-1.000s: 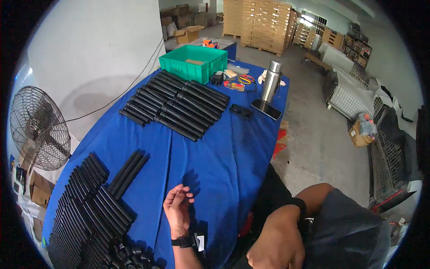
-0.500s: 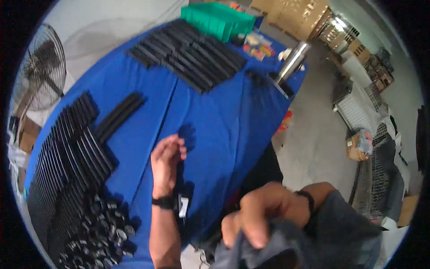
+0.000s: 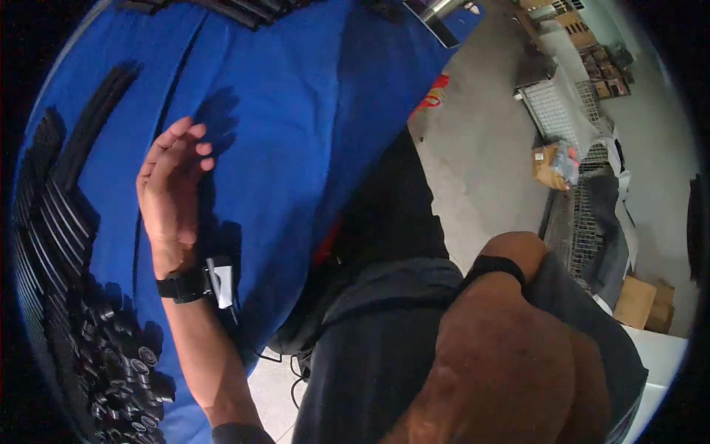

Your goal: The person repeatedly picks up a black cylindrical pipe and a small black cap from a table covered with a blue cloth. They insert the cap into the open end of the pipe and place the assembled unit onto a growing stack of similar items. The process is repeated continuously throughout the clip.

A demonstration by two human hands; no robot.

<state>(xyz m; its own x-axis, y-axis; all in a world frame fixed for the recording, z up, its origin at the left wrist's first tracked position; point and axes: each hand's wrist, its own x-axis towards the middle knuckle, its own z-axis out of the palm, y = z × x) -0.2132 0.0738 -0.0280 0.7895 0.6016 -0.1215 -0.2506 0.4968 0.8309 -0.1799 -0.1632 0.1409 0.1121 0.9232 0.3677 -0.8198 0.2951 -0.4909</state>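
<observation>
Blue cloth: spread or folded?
Spread. The blue cloth stretches broadly beneath the black tubes, showing only a few long creases; its far end runs out of frame.

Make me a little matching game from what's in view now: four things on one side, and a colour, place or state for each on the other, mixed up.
Things
1. Left hand
2. Cloth
3. Small parts
4. Box

Descriptions
A. Black, heaped at the picture's lower left
B. Brown, off to the picture's right
C. Plain blue
D. Fingers loosely curled, nothing held

Right pairs: 1-D, 2-C, 3-A, 4-B
</observation>
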